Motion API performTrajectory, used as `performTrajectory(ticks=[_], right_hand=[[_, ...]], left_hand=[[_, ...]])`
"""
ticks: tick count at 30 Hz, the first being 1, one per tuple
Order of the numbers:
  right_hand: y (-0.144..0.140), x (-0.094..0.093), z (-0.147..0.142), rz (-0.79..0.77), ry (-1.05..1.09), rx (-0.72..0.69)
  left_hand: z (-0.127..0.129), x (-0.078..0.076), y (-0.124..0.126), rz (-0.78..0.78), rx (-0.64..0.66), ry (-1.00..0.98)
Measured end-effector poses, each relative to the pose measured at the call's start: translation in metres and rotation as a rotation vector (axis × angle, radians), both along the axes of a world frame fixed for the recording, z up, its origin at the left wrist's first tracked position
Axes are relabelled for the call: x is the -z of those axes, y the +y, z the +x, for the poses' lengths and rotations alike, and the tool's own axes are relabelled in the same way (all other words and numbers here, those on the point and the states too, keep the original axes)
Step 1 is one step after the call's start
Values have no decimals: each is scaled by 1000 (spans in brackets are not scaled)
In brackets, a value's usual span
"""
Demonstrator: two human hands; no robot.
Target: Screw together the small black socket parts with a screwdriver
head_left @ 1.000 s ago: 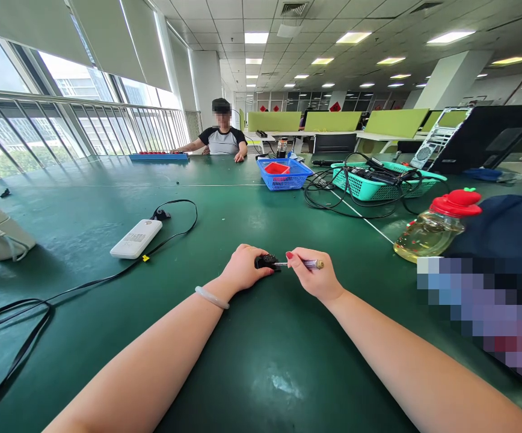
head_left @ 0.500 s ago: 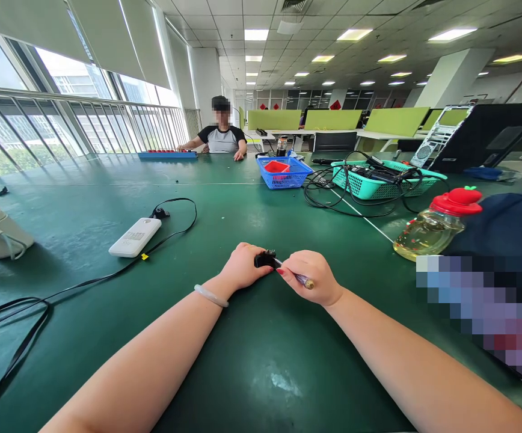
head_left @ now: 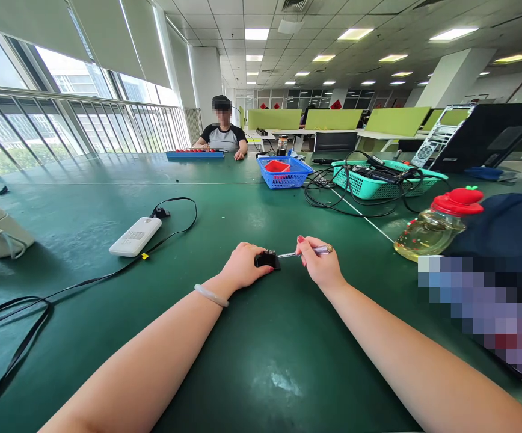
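My left hand [head_left: 241, 266] is closed round a small black block [head_left: 267, 260] with little metal bits along its top edge. I cannot make out exactly what the block is. It rests on the green tabletop, the fingers behind it and the thumb in front. My right hand [head_left: 322, 263] grips a screwdriver [head_left: 322, 249] by its clear, purplish handle. The thin metal shaft points left, its tip at or very near the block's right end; I cannot tell whether they touch.
A white power bank [head_left: 135, 237] with a black cord lies left. Further off stand a blue basket [head_left: 285, 179], a teal basket [head_left: 369, 190] with cables, and a red-capped bottle [head_left: 427, 234]. A co-worker [head_left: 225, 138] sits across the table [head_left: 225, 361] behind a blue tray [head_left: 195, 154].
My right hand has turned and shifted right, so the screwdriver now lies nearly level and more of its shaft shows. The left hand stays put. The co-worker's blue tray has slid right.
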State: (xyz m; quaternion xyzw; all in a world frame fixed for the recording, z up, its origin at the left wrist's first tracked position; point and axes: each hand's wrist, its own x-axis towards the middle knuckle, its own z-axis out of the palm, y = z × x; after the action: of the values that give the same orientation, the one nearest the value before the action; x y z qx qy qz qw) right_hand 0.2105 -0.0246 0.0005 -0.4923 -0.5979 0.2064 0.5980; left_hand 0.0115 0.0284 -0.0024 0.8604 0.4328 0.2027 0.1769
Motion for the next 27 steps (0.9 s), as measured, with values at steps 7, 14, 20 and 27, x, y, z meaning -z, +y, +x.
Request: performTrajectory(ticks=[7, 14, 20, 27], right_hand=[[3, 1, 1, -49, 162, -18], [-3, -3, -6, -38, 106, -37], [-1, -2, -2, -82, 160, 84], [8, 4, 4, -161, 244, 128]], left_hand=[[0, 1, 1, 5, 5, 0], [0, 2, 2, -7, 5, 7], [-1, 4, 4, 2, 6, 14], [0, 0, 0, -10, 3, 5]])
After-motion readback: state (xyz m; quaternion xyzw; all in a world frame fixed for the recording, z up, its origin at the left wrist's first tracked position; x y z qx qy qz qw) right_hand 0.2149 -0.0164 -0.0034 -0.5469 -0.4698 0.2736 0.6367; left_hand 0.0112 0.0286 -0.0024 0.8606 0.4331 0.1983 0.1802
